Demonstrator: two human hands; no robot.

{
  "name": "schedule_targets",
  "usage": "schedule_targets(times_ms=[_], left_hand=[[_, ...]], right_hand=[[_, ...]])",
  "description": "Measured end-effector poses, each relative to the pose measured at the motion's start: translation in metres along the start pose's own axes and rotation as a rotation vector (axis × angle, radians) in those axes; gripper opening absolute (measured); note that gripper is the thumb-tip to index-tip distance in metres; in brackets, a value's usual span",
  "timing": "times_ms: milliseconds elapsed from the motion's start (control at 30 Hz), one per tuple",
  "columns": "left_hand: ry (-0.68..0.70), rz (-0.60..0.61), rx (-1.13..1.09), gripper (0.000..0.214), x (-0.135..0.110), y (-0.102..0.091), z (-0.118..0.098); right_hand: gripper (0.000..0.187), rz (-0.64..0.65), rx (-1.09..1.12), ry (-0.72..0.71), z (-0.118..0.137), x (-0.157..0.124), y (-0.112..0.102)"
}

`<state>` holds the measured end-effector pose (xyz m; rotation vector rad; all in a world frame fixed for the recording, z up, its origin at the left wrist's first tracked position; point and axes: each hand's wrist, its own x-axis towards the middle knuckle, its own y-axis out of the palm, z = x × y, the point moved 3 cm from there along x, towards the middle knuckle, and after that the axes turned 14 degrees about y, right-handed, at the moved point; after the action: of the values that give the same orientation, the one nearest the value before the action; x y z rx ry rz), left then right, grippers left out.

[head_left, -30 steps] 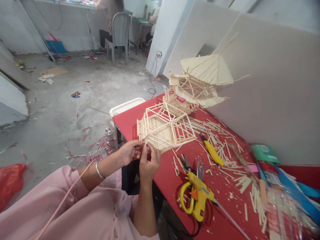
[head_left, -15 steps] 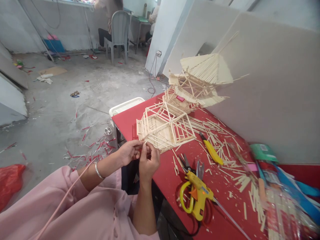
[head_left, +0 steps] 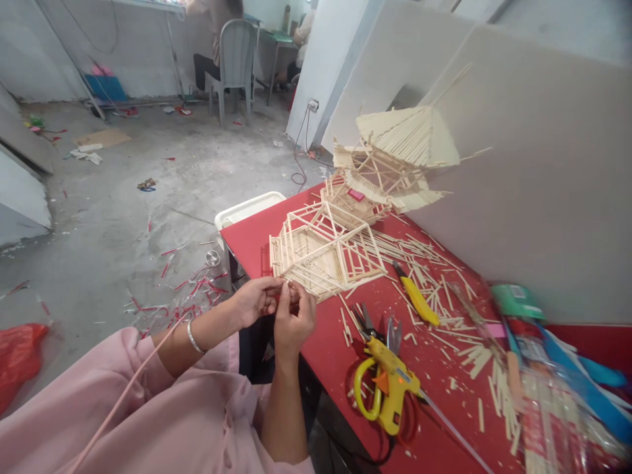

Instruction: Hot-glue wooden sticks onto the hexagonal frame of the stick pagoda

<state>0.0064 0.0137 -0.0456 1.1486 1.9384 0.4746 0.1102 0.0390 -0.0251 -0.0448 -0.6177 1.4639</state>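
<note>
My left hand (head_left: pixel 257 301) and my right hand (head_left: pixel 295 318) meet at the near edge of the red table (head_left: pixel 257 240), fingertips pinched together on a small thin stick piece I can barely make out. They touch the front corner of a hexagonal frame of pale sticks (head_left: pixel 323 250) lying on the table. Behind it stands a taller stick model with a slatted roof (head_left: pixel 395 158). A yellow glue gun (head_left: pixel 390 388) lies to the right of my right hand.
Scissors (head_left: pixel 368 322) and a yellow utility knife (head_left: pixel 419 299) lie among several loose sticks. Packets of sticks (head_left: pixel 548 395) fill the right end. A white board (head_left: pixel 543 164) backs the table. A white bin (head_left: pixel 249 207) stands at the far corner; a person sits on a grey chair (head_left: pixel 237 62).
My hands have stayed at the frame's corner, with only slight finger shifts. The view has drifted a little.
</note>
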Motion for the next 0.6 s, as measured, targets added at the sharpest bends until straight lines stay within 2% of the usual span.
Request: schedule_targets(times_ms=[600], left_hand=[[0.017,-0.038,0.0,0.017,-0.0018,0.0022,-0.0016]], right_hand=[[0.027,0.018,-0.019,-0.001,0.0017,0.0007,-0.0001]])
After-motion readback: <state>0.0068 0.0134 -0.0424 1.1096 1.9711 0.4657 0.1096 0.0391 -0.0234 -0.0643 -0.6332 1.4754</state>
